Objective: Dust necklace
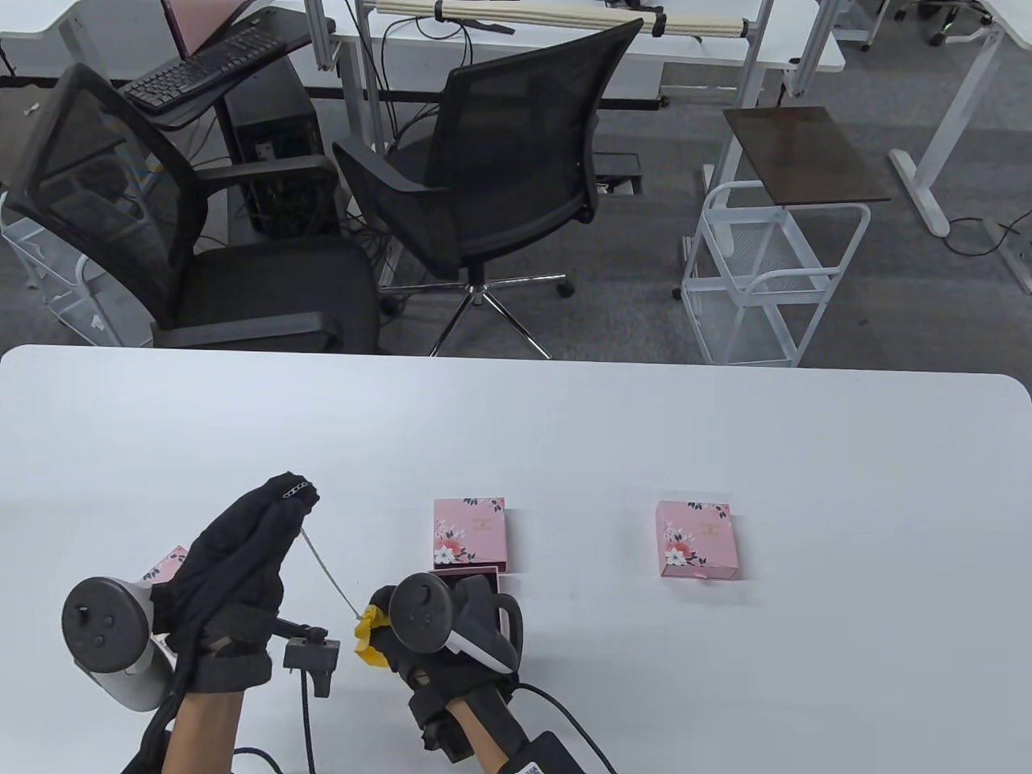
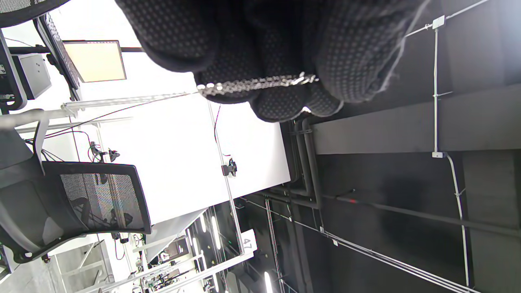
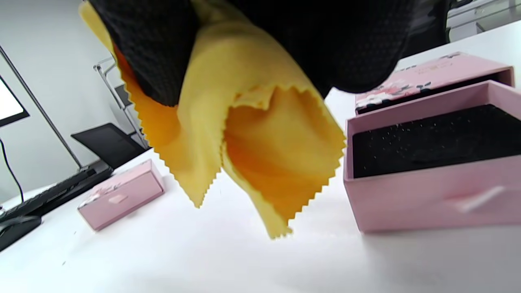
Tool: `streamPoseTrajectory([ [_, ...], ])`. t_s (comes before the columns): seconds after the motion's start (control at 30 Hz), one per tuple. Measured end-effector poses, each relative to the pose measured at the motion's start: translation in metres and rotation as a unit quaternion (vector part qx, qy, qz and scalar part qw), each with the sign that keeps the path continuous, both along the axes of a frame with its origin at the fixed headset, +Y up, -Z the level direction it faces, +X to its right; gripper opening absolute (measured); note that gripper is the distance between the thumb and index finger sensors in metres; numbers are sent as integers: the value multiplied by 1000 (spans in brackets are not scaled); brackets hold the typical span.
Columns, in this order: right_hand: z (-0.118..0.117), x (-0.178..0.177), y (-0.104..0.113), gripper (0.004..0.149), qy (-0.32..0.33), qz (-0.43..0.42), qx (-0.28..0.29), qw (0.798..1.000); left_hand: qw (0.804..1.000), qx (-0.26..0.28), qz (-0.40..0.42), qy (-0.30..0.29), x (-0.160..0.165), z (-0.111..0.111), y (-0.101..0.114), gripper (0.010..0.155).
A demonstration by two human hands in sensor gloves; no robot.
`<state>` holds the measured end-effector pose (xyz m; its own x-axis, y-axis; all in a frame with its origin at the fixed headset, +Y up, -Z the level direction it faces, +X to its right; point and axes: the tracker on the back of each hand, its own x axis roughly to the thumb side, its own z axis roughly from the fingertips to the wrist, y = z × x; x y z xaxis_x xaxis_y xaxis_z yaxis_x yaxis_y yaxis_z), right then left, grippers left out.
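Note:
A thin silver necklace [image 1: 326, 564] stretches taut between my two hands above the white table [image 1: 726, 435]. My left hand [image 1: 242, 556], raised at the front left, pinches its upper end; the chain links [image 2: 256, 83] lie across the gloved fingertips [image 2: 281, 106]. My right hand [image 1: 435, 625] grips a yellow cloth [image 1: 371, 637] folded round the chain's lower end. In the right wrist view the cloth [image 3: 252, 134] hangs from the gloved fingers [image 3: 154, 53] just above the table. An open pink drawer box [image 1: 470, 538] lies behind the right hand, its black-lined tray [image 3: 431, 142] pulled out.
A second pink floral box [image 1: 697, 538] lies to the right, a third [image 1: 168, 567] behind my left hand, also seen closed [image 3: 122, 193] in the right wrist view. Two black office chairs [image 1: 484, 177] stand beyond the table's far edge.

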<state>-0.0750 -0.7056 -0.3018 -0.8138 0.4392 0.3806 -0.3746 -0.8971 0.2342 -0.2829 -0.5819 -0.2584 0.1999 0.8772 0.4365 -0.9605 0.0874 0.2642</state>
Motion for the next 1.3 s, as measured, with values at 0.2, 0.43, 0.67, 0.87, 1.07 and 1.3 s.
streamPoseTrajectory([
  [0.2,-3,20,25,45,-17,-19,23,999,1000,0,3,3,-3,2,2,35],
  [0.43,-7,85,53,45,-124,-46,81,988,1000,-6,9,0,-2,-1,-1,35],
  [0.67,-12,145,23,45,-224,50,80,970,1000,-4,6,-5,1,-1,0,35],
  [0.87,-20,162,-7,47,-264,103,82,955,1000,-8,0,-10,6,-2,-2,35],
  [1.07,-27,158,-28,49,-254,197,40,946,1000,-7,-5,-9,7,-2,-3,35],
  [1.3,-32,146,-53,62,-213,282,-17,935,1000,-9,-11,-12,10,-3,-4,35],
])
